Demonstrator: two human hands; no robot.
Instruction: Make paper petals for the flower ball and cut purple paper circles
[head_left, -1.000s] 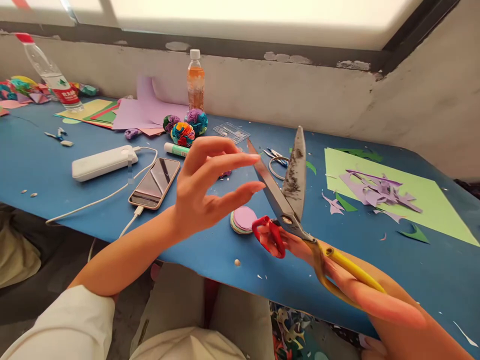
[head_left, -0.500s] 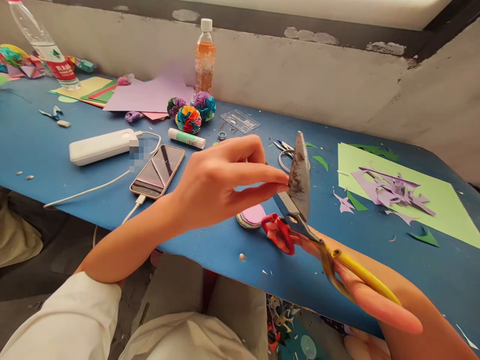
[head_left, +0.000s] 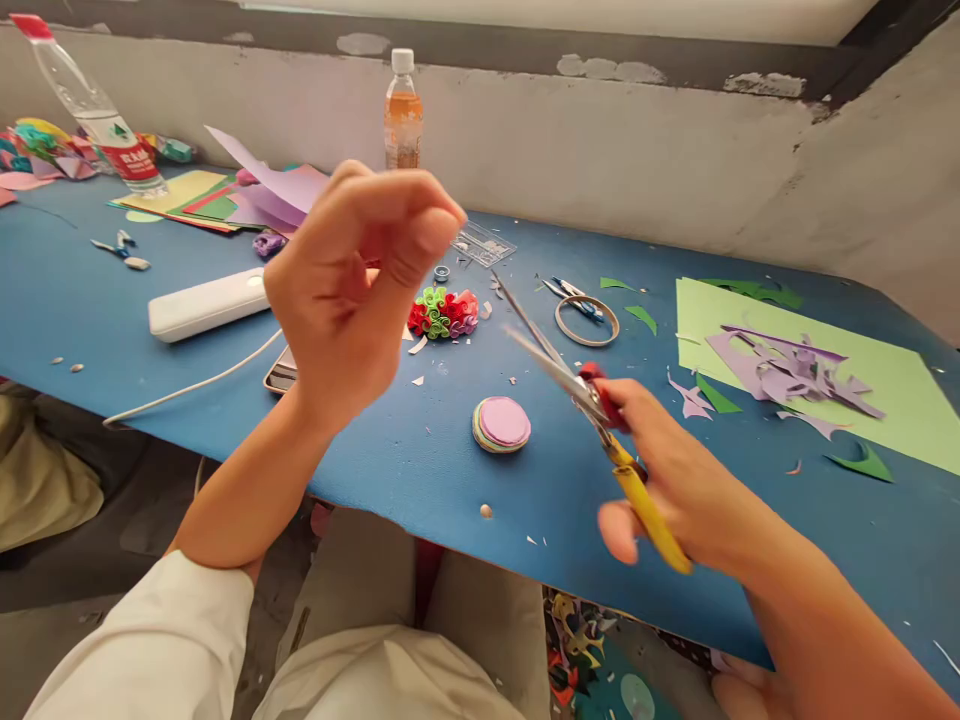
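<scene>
Steel scissors (head_left: pixel 592 402) clasped in right grip (head_left: pixel 679 485), blades (head_left: pixel 559 367) parted — left grip (head_left: pixel 345 310) curled, contents unclear — discs (head_left: pixel 502 424) apart from table edge (head_left: pixel 480 553).

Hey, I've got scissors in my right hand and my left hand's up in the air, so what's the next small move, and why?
I'd probably close the scissors before bringing your left hand near them: the blades stand apart and point towards that hand's side, while your right hand holds them. I can't tell whether the left hand holds anything.

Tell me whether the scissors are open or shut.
Open, a little: the scissors in the right hand show two separate blades, their tips apart.
</scene>
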